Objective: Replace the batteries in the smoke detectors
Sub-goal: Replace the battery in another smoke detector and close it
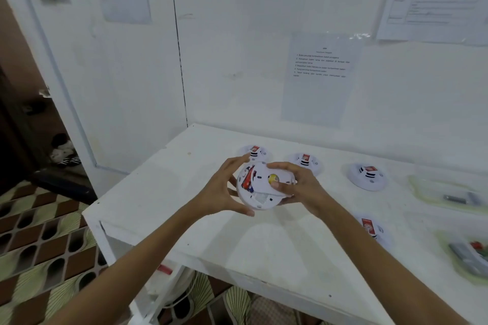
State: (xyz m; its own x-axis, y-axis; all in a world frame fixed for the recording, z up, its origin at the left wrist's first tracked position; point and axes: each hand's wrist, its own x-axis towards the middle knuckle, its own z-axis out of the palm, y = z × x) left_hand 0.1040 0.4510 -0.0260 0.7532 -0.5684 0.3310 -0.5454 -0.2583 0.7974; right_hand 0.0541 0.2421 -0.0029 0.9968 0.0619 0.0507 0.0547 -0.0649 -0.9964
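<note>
Grip matters most at this step: the left hand [224, 187] is curled around the rim of the smoke detector [260, 203], thumb low at six o'clock and fingers wrapping the far edge. The right hand [301, 187] pinches the white cover [264, 185], thumb on top beside a small yellow disc [273, 178] and fingers underneath. The unit is held in the air just above the table [224, 245], near its middle. The cover sits skewed toward three o'clock, so a red battery [247, 179] shows in the opening at the unit's nine o'clock side. Whether the cover is coming off or going back on cannot be told. Either way, it seems best for the left hand to hold the body steady while the right turns or slides the cover flat, not prying at an angle, which could snap small plastic tabs. Working low over the table means a slip costs little. Four more detectors lie on the table: at twelve o'clock [254, 152], one o'clock [306, 162], two o'clock [367, 175] and four o'clock [372, 229] from the held one. Two shallow trays [427, 187] with small items, too blurred to identify, sit far out at three and four o'clock.
</note>
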